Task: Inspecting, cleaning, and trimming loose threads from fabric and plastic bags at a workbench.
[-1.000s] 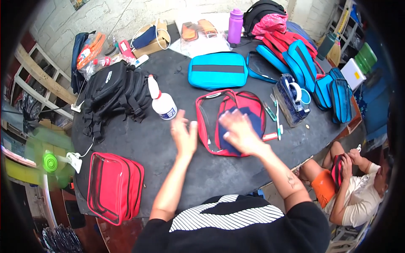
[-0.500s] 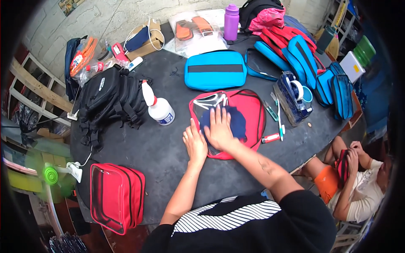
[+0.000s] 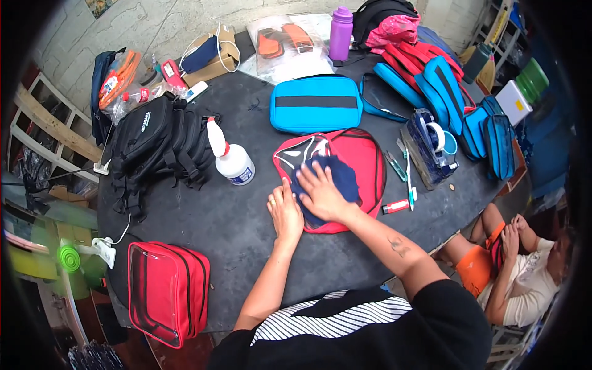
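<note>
A red bag with a clear plastic panel (image 3: 367, 160) lies flat on the dark table in front of me. Over its clear panel is a crumpled navy cloth (image 3: 342, 179). My right hand (image 3: 322, 192) presses flat on that cloth, fingers spread. At the bag's left edge rests my left hand (image 3: 286, 213), its fingers stretched out and lying flat. Left of the hands stands a white spray bottle (image 3: 235, 163) with a red collar. Just beyond the red bag lies a blue pouch (image 3: 316, 111) with a dark stripe.
A black backpack (image 3: 154, 139) sits at left, and another red clear-front bag (image 3: 161, 293) near the front-left edge. To the right are a toothbrush (image 3: 409, 176), a red lighter (image 3: 395, 206) and a tape dispenser (image 3: 425, 148). A person (image 3: 518, 271) sits at lower right beside the table.
My right hand has shifted slightly on the bag, and the navy cloth now reaches farther to the left under it. My left hand stays at the bag's edge.
</note>
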The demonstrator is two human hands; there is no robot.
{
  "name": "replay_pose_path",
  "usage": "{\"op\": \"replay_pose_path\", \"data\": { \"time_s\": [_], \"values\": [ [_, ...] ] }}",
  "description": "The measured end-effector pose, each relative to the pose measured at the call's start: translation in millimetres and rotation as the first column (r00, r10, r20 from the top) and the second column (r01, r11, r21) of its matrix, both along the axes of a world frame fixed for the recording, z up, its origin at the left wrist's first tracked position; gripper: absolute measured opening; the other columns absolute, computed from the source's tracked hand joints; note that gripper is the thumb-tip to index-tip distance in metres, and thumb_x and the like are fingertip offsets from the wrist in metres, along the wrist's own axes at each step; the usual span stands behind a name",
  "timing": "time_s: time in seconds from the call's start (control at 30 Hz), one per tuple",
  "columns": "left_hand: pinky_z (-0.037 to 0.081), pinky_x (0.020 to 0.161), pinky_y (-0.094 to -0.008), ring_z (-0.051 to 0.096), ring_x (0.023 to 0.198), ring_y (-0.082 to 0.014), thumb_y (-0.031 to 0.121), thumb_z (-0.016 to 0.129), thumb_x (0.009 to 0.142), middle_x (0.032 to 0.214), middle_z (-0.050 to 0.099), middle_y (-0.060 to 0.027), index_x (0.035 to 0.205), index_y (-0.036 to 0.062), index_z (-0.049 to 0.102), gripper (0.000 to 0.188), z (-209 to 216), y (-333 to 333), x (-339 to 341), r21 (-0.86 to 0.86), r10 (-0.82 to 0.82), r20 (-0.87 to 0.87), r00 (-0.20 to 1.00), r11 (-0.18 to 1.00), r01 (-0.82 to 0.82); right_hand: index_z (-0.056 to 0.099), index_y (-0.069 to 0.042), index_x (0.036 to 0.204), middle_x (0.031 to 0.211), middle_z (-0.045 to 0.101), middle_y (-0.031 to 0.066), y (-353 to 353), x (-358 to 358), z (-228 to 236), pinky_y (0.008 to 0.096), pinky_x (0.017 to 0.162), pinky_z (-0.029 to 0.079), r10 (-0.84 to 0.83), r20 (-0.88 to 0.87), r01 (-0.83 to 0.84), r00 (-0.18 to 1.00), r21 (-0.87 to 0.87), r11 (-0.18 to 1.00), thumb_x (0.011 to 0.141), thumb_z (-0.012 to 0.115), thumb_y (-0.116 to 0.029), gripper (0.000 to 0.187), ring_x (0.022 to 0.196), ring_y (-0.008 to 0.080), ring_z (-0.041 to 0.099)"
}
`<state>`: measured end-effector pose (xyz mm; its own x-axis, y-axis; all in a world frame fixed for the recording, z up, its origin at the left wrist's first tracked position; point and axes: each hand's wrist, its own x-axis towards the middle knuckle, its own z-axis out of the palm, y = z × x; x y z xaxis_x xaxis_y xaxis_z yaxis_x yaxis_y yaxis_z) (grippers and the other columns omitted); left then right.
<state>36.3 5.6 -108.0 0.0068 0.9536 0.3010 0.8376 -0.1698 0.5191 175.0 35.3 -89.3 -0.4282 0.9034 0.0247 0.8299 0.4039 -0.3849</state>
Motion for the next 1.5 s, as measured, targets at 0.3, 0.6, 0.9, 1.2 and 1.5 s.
{"op": "replay_pose_path", "data": {
  "time_s": [0.3,0.6,0.9,1.2,1.5],
  "values": [
    [0.038,0.090,-0.0437,0.048,0.105,-0.0328,0.003,0.054,0.084,0.112,0.050,-0.0161,0.134,-0.0017,0.042,0.052,6,0,6,0.005,-0.039,-0.028,0.999,0.999,0.039,0.042,-0.011,0.138,0.152,0.024,0.0063,55,-3,-8,0.0636,0.109,0.009,0.019,0.127,-0.043,0.992,0.186,0.982,0.090,0.042,-0.030,0.052,0.142,0.0343,0.015],
    [0.038,0.092,-0.0448,0.048,0.104,-0.0342,0.001,0.053,0.083,0.109,0.049,-0.0179,0.137,0.0006,0.039,0.056,0,2,1,0.005,0.036,0.025,0.999,0.999,-0.036,0.046,-0.002,0.134,0.148,0.033,0.0120,-21,-5,23,0.0629,0.109,0.014,0.120,0.072,-0.113,0.990,-0.098,0.989,0.089,0.043,-0.025,0.050,0.141,0.0341,0.019],
    [0.038,0.092,-0.0441,0.048,0.104,-0.0331,0.001,0.051,0.084,0.111,0.049,-0.0174,0.137,0.0005,0.040,0.055,-1,0,1,-0.023,-0.026,-0.044,0.999,0.999,0.025,0.038,-0.012,0.141,0.150,0.029,0.0073,23,9,-1,0.0629,0.109,0.012,0.112,0.120,-0.124,0.986,0.098,0.987,0.089,0.043,-0.030,0.056,0.142,0.0295,0.018],
    [0.038,0.092,-0.0441,0.048,0.104,-0.0341,0.000,0.052,0.082,0.111,0.048,-0.0179,0.138,0.0004,0.037,0.058,0,3,3,-0.007,0.024,-0.041,0.999,1.000,-0.024,0.038,-0.009,0.141,0.151,0.027,0.0098,31,-11,-8,0.0651,0.108,0.011,0.012,0.160,-0.024,0.987,0.068,0.997,0.090,0.041,-0.030,0.056,0.141,0.0353,0.016],
    [0.039,0.089,-0.0432,0.049,0.103,-0.0318,0.004,0.055,0.081,0.110,0.051,-0.0151,0.139,0.0069,0.037,0.061,-15,5,-2,0.044,0.047,-0.078,0.996,0.998,-0.043,0.034,0.009,0.137,0.145,0.029,0.0274,-74,-3,28,0.0583,0.108,0.023,0.016,0.029,-0.009,0.999,-0.218,0.976,0.090,0.044,-0.025,0.059,0.136,0.0427,0.026]
  ]
}}
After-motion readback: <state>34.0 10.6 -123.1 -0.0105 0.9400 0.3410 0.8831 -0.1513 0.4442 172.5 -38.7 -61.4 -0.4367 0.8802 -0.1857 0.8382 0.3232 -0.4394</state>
